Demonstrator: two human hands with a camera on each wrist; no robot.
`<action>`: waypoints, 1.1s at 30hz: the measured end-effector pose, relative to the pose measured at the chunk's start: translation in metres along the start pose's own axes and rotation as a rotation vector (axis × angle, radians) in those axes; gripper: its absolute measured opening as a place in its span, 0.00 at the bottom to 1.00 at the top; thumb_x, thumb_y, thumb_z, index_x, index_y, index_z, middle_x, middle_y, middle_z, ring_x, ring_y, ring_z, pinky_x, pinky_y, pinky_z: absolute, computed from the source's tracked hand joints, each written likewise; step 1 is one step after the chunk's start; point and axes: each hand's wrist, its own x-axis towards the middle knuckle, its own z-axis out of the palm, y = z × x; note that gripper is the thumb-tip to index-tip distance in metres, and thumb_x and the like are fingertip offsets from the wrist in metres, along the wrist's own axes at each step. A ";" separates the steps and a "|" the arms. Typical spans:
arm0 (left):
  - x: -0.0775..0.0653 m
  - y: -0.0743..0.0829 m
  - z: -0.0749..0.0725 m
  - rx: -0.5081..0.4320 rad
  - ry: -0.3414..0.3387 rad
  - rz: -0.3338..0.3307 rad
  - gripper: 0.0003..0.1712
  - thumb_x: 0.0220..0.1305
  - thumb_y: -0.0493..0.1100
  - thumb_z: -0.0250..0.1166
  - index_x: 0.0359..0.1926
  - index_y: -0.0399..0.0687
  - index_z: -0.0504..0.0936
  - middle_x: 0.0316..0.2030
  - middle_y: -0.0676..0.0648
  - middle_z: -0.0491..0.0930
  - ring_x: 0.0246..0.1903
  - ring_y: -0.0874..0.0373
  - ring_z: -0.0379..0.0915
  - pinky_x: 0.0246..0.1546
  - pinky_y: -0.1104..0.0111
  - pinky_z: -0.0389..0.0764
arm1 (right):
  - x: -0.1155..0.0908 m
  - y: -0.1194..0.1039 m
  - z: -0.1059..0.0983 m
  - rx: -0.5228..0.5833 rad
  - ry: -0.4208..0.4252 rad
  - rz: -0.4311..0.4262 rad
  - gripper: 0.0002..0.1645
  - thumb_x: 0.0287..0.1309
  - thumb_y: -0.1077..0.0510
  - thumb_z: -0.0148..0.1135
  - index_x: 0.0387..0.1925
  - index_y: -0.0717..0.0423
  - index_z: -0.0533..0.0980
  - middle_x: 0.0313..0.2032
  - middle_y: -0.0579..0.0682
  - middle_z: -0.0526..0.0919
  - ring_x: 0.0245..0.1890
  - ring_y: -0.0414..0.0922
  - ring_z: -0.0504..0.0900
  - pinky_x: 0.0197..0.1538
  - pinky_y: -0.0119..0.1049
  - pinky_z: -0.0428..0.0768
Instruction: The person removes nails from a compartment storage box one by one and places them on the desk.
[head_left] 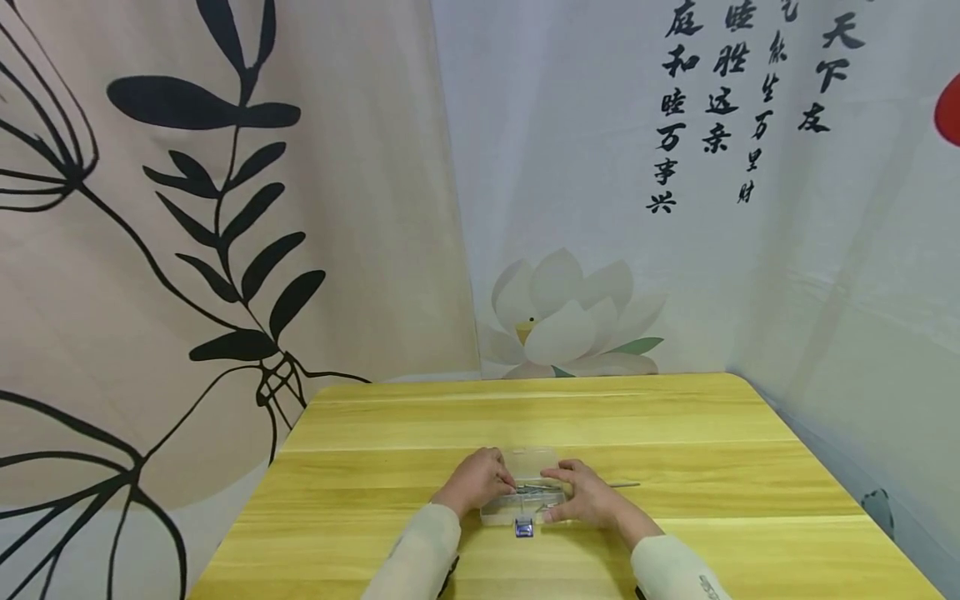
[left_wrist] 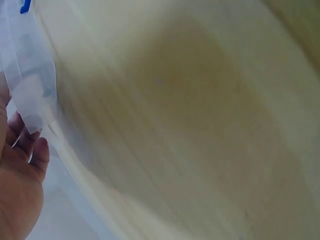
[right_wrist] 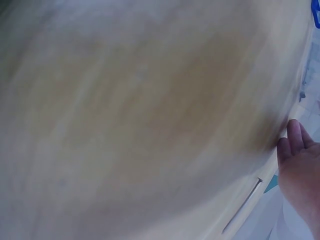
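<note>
A clear plastic box (head_left: 491,515) with compartments stands on the table, its lid (head_left: 531,458) raised at the back and a blue clasp (head_left: 523,527) at the front. Thin metal pieces (head_left: 531,489) lie inside it. Over the box's left part, my left hand (head_left: 478,482) has its fingertips bent down together at these pieces; whether they pinch one is hidden. My right hand (head_left: 588,496) grips the box's right end, thumb toward the front and fingers toward the back. In the left wrist view, the left hand (left_wrist: 22,185) is beside the box's translucent side (left_wrist: 35,75).
On the wooden table (head_left: 360,467), a long thin metal rod (head_left: 624,484) lies just beyond the right hand; in the right wrist view this rod (right_wrist: 242,205) shows a wider end. Printed curtains (head_left: 375,208) hang behind the table.
</note>
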 end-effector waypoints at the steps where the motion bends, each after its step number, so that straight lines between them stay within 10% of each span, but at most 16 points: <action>1: 0.000 0.000 -0.001 0.003 -0.004 0.006 0.03 0.57 0.45 0.75 0.31 0.54 0.92 0.30 0.59 0.72 0.31 0.66 0.65 0.34 0.73 0.70 | 0.000 0.000 0.000 0.005 0.000 0.004 0.43 0.48 0.48 0.78 0.65 0.55 0.73 0.69 0.69 0.57 0.67 0.72 0.55 0.61 0.71 0.59; 24: -0.009 0.003 -0.007 -0.019 0.022 0.065 0.04 0.62 0.40 0.70 0.31 0.48 0.89 0.38 0.54 0.79 0.41 0.59 0.72 0.47 0.66 0.75 | 0.000 -0.001 0.002 -0.001 0.003 0.001 0.43 0.47 0.47 0.78 0.65 0.53 0.73 0.70 0.69 0.57 0.67 0.72 0.56 0.61 0.72 0.58; 33: -0.017 -0.010 -0.029 -0.091 0.087 -0.016 0.05 0.65 0.40 0.67 0.35 0.46 0.89 0.34 0.56 0.80 0.37 0.61 0.75 0.43 0.65 0.79 | 0.000 -0.001 0.004 -0.009 0.013 0.014 0.43 0.47 0.47 0.78 0.65 0.52 0.73 0.70 0.69 0.57 0.67 0.73 0.55 0.61 0.72 0.58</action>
